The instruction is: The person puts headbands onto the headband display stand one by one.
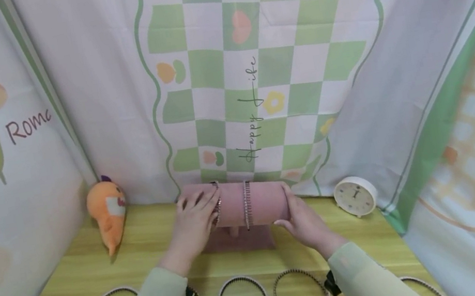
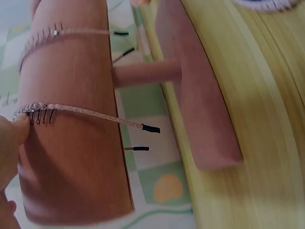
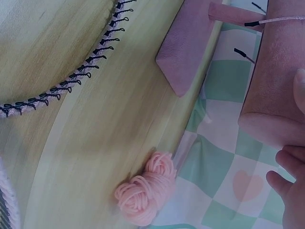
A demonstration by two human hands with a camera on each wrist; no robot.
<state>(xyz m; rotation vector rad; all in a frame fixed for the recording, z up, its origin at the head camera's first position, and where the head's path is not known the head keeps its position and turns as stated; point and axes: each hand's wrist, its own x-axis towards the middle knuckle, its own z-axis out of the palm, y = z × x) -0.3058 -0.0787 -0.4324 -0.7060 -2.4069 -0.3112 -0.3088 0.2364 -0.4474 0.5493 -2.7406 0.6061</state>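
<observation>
A pink padded headband display stand (image 1: pixel 270 200), a roll on a post and flat base (image 1: pixel 238 239), stands at the back of the table. Two thin headbands with small comb teeth hug the roll: a middle one (image 1: pixel 247 204) and a left one (image 1: pixel 217 206). My left hand (image 1: pixel 193 221) lies over the roll's left part; in the left wrist view its fingertips pinch the beaded top of the left headband (image 2: pixel 86 111), whose black-tipped ends stick out past the roll. With thumb in front, my right hand (image 1: pixel 303 220) grips the right end of the roll.
More toothed headbands lie along the front, including a middle one (image 1: pixel 239 279) and one right of it (image 1: pixel 296 271). An orange plush toy (image 1: pixel 108 211) sits at the left, a round white clock (image 1: pixel 355 196) at the right. Pink yarn (image 3: pixel 147 191) lies near the back edge.
</observation>
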